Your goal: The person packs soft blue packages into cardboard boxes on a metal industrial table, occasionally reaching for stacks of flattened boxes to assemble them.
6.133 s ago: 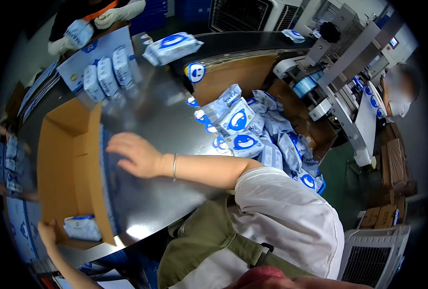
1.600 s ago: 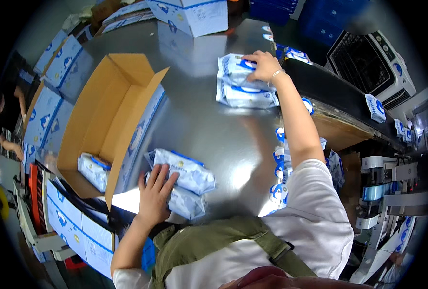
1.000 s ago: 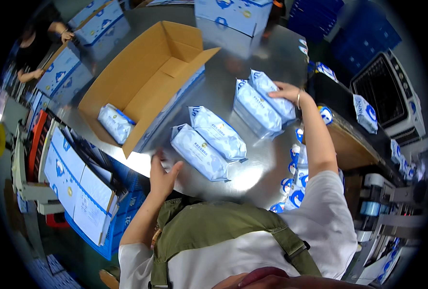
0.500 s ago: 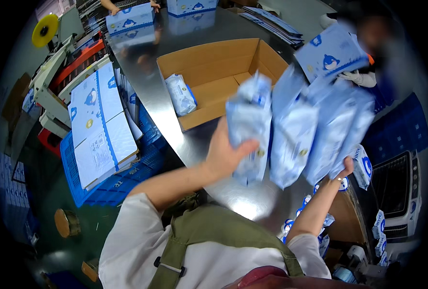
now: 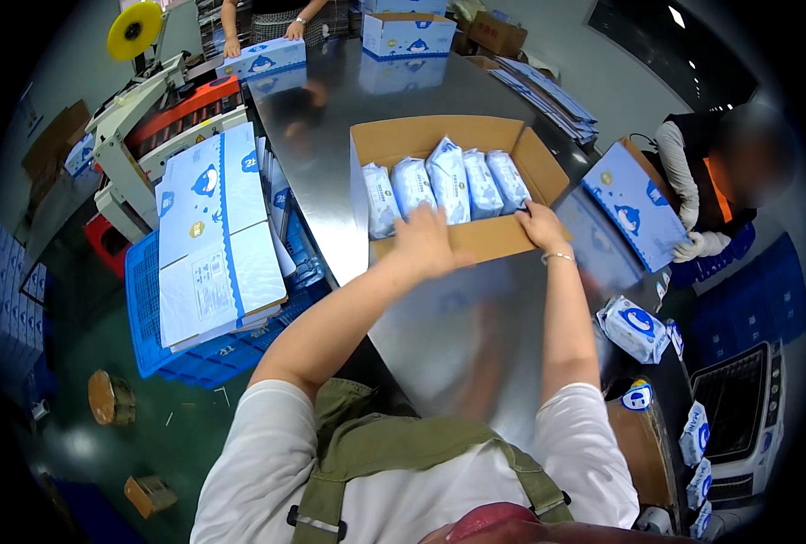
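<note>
An open cardboard carton (image 5: 503, 247) stands on the metal table in front of me. Several light blue-and-white soft packs, apparently wipes (image 5: 449, 186), stand in a row inside it, leaning slightly. My left hand (image 5: 424, 243) is over the carton's near wall, against the lower ends of the left-middle packs. Its fingers are apart and its thumb points right; the fingertips are partly hidden among the packs. At the near right corner, my right hand (image 5: 542, 228) grips the carton's rim, with its fingers over the edge beside the rightmost pack (image 5: 509, 184).
Flattened blue-and-white cartons (image 5: 217, 236) lie on a blue crate (image 5: 140, 313) at left. A co-worker at right holds a printed carton (image 5: 632, 208). Another person's hands rest on a box (image 5: 262, 62) at the far end. Loose packs (image 5: 634, 328) lie at right.
The packs that were between my two hands above the table now stand in the carton beside the single earlier pack. My hands have moved to its near wall. The co-worker's carton is lower.
</note>
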Tool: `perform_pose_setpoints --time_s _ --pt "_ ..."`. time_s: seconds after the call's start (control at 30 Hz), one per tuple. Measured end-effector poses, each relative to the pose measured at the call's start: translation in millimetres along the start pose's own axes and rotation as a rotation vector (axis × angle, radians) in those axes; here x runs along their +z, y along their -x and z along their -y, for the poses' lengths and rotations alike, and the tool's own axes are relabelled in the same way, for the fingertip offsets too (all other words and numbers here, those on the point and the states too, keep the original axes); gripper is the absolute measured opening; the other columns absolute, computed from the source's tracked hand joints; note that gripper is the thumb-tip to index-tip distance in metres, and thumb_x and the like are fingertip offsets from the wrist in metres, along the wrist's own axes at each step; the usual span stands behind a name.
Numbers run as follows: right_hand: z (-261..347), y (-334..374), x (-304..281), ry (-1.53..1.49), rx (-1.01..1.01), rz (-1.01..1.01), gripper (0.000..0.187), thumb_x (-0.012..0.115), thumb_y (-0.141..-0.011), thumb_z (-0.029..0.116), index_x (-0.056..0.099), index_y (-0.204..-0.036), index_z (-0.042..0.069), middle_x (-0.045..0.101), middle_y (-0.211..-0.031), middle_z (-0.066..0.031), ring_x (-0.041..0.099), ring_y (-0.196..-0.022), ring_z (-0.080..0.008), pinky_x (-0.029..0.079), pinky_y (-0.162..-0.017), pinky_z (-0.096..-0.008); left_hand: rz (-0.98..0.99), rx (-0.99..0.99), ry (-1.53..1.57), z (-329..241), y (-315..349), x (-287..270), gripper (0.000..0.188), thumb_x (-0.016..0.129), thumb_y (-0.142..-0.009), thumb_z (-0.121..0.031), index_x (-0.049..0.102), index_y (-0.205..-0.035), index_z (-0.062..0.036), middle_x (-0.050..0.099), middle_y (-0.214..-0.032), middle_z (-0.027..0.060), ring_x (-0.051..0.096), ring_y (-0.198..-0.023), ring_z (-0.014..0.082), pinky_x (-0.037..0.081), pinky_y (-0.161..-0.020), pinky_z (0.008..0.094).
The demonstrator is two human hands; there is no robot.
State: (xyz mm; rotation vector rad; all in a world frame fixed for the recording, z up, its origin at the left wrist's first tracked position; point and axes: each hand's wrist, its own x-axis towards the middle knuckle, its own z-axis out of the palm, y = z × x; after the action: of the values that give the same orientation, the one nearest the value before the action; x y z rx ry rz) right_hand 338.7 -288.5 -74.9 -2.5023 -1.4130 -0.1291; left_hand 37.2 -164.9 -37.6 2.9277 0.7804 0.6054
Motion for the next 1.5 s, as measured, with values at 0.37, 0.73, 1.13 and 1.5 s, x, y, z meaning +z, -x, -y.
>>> perform_pose_setpoints --time_s 0.37,0.73,1.13,1.5 --pt "150.1 287.4 -34.8 -0.420 0.068 -0.562 0.104 0.082 -0.063 0.048 0.032 -0.141 0.000 0.034 -0.146 -0.0184 0.034 -0.134 -0.0324 0.028 -0.109 -0.0426 0.414 0.423 -0.019 157.5 -34.7 -71.9 0.016 0.064 -0.078 -0.011 0.072 -0.092 -0.0129 0.069 -0.087 0.0090 0.064 -0.092 0.0272 0.050 -0.078 0.0397" --pt "272.2 83.9 136.3 -0.687 0.061 -0.617 0.115 0.078 -0.069 0.030 0.000 -0.146 -0.006 -0.006 -0.153 -0.0272 -0.003 -0.143 -0.0381 0.003 -0.115 -0.0455 0.010 -1.108 -0.298 365.2 130.5 -103.1 0.090 0.087 -0.055 -0.046 0.053 -0.124 0.0008 0.055 -0.124 0.0193 0.049 -0.122 0.0278 0.042 -0.097 0.0417" --pt "356.6 67.8 138.9 -0.982 -0.313 0.339 0.061 0.073 -0.076 0.022 0.050 -0.128 -0.001 0.056 -0.124 -0.0210 0.053 -0.118 -0.0305 0.041 -0.099 -0.0361 -0.409 -1.259 -0.281 394.0 208.4 -85.8 0.048 0.082 -0.065 -0.039 0.066 -0.088 0.0003 0.066 -0.101 0.0165 0.064 -0.092 0.0339 0.051 -0.080 0.0409" --pt "230.3 17.3 34.9 -2.204 0.082 -0.482 0.029 0.051 -0.091 0.032 0.062 -0.098 0.006 0.063 -0.098 -0.0088 0.057 -0.088 -0.0230 0.041 -0.086 -0.0387 -0.621 0.535 0.800 113.0 141.5 -118.2 0.023 0.071 -0.068 -0.003 0.057 -0.084 -0.0078 0.056 -0.084 0.0105 0.055 -0.072 0.0303 0.045 -0.062 0.0385"
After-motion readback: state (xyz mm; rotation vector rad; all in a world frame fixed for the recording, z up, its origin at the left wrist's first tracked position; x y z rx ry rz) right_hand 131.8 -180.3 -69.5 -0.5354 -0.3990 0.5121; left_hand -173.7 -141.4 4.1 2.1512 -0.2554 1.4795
